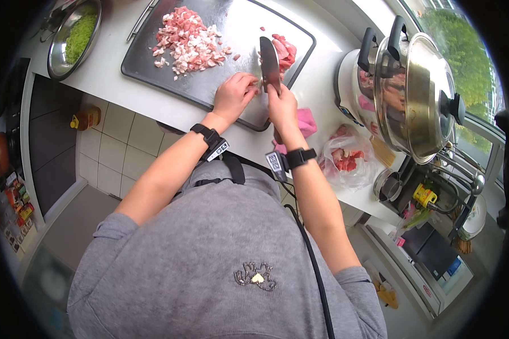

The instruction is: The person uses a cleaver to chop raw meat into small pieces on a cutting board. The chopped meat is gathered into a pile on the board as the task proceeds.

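Note:
My right hand [282,106] grips the handle of a kitchen knife [270,63], whose broad blade points away from me over the right part of a dark-rimmed metal cutting board [176,90]. Close to the left of the blade, my left hand [234,95] has its fingers bent over the board; a small pale piece shows by the fingertips, but whether they hold it I cannot tell. Larger pieces of raw meat [285,53] lie just right of the blade. A heap of diced meat and fat [191,40] covers the board's left part.
A steel bowl of shredded green vegetable [80,40] stands at the left. On the right are a lidded steel steamer pot [424,93], a plastic bag of raw meat [348,159] and a pink cloth [306,123] at the counter's edge. A sink [445,188] lies beyond, with a yellow bottle [424,195].

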Tool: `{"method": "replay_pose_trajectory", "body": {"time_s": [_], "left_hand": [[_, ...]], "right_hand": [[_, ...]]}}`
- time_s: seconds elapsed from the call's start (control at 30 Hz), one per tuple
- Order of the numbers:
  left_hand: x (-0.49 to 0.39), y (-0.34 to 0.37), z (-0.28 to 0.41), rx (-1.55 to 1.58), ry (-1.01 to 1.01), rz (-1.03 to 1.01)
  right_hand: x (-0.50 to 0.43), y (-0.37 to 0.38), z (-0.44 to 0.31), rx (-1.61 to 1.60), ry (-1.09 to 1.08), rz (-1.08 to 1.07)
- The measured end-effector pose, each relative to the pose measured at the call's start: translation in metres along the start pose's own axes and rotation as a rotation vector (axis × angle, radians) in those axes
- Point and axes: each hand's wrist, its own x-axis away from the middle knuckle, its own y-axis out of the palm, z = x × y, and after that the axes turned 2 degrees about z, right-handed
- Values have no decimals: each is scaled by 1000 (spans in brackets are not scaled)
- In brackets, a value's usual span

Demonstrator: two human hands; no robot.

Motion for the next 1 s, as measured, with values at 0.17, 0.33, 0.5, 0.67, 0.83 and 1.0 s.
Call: {"method": "replay_pose_trajectory", "body": {"time_s": [0.17, 0.33, 0.5, 0.67, 0.83, 1.0], "left_hand": [[2, -14, 2, -58, 20, -41], [-3, -13, -4, -148, 84, -72], [1, -4, -10, -217, 82, -11], [-3, -2, -19, -185, 76, 2], [-7, -11, -16, -222, 32, 14], [-19, -12, -18, -206, -27, 6]], "right_hand": [[24, -22, 8, 93, 54, -107], [44, -14, 6, 215, 76, -120], [46, 6, -1, 378, 34, -77], [18, 30, -17, 366, -75, -14], [-2, 30, -24, 414, -146, 13], [13, 11, -4, 373, 116, -126]]}}
